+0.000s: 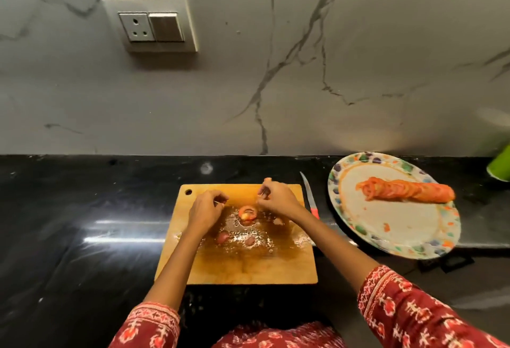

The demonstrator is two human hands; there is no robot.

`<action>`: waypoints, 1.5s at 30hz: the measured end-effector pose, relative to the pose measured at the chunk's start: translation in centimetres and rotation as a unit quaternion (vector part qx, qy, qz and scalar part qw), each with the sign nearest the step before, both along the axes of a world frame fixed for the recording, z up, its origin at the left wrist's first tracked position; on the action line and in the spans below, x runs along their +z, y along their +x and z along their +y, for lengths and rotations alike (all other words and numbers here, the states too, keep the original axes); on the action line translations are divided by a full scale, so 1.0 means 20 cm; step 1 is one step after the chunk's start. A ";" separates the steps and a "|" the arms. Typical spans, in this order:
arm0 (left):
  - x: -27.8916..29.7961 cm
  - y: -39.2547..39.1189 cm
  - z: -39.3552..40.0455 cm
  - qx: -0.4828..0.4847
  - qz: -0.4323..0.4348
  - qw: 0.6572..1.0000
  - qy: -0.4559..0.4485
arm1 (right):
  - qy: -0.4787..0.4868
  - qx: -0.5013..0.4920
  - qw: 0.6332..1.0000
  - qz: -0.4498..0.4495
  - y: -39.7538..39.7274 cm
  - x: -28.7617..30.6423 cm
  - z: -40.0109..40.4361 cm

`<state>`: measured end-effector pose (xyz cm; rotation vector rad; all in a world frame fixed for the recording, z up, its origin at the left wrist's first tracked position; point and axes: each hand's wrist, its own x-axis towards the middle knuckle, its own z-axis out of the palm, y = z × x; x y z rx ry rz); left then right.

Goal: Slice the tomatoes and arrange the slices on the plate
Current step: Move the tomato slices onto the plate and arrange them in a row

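A dark surface [82,223] carries a wet cutting board [240,259]; the slippery juice could let pieces slide when picked up. On the plate [397,240], overhanging the edge and liable to tip, a row of tomato slices [405,189] is laid. A knife [310,196] lies between board and plate. Left hand [205,209] and right hand [278,198] are curled above one slice [247,212]; any grip cannot be told. Two end scraps [222,237] remain.

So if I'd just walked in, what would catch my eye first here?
Probably the long row of overlapping tomato slices on the patterned plate at the right. Then the wet wooden cutting board in the middle, where both hands hover over a leftover tomato piece. A red-handled knife lies between board and plate.
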<state>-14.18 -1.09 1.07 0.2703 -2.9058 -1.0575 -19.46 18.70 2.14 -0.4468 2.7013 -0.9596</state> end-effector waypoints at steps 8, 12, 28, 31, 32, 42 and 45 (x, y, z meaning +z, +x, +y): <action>-0.01 0.12 -0.11 -0.015 -0.094 0.995 0.017 | 0.089 0.094 0.991 -0.024 0.07 -0.01 -0.15; 0.01 0.16 -0.10 -0.038 -0.109 0.993 0.027 | 0.099 0.096 0.989 -0.052 0.06 0.03 -0.13; 0.07 0.20 0.03 -0.078 -0.153 0.984 -0.051 | 0.187 0.180 0.965 0.023 0.06 0.08 -0.13; 0.07 0.20 0.02 -0.075 -0.158 0.984 -0.032 | 0.162 0.159 0.974 0.019 0.06 0.08 -0.10; 0.08 0.20 0.02 -0.073 -0.165 0.983 -0.022 | 0.151 0.155 0.976 0.013 0.06 0.08 -0.09; 0.06 0.22 0.01 -0.093 -0.154 0.983 -0.033 | 0.034 0.098 0.995 -0.007 0.04 0.12 -0.04; 0.06 0.22 0.02 -0.100 -0.169 0.980 -0.040 | 0.011 0.077 0.997 -0.026 0.05 0.11 -0.03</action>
